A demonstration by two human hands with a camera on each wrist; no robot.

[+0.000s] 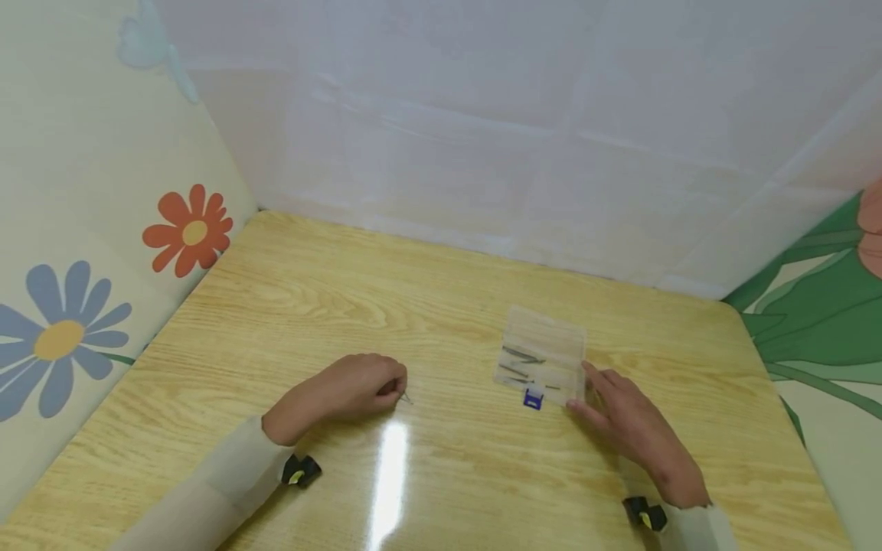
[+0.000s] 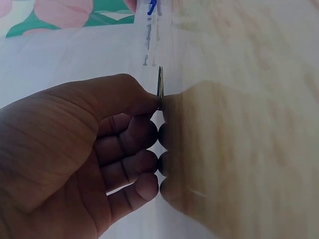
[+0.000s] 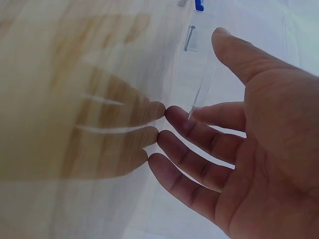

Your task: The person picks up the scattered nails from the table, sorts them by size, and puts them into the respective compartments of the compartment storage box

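Near the table's middle my left hand [image 1: 365,385] pinches a small, thin, nail-like metal piece [image 2: 160,82] between thumb and index finger. One end of the piece sticks out past the fingertips, close to the tabletop; its other end is hidden. The remaining fingers curl with their tips on the table. To the right lies a clear plastic case [image 1: 544,325] with a blue latch [image 1: 533,399] at its front. Several thin metal pieces [image 1: 524,354] lie in it. My right hand [image 1: 630,421] rests beside the case, fingers loosely extended, the index finger touching its right edge.
The glossy wood-grain table [image 1: 310,291] reflects both hands and a bright strip of light. A white sheet [image 1: 441,153] hangs along the back edge. Walls with painted flowers [image 1: 195,233] stand at both sides.
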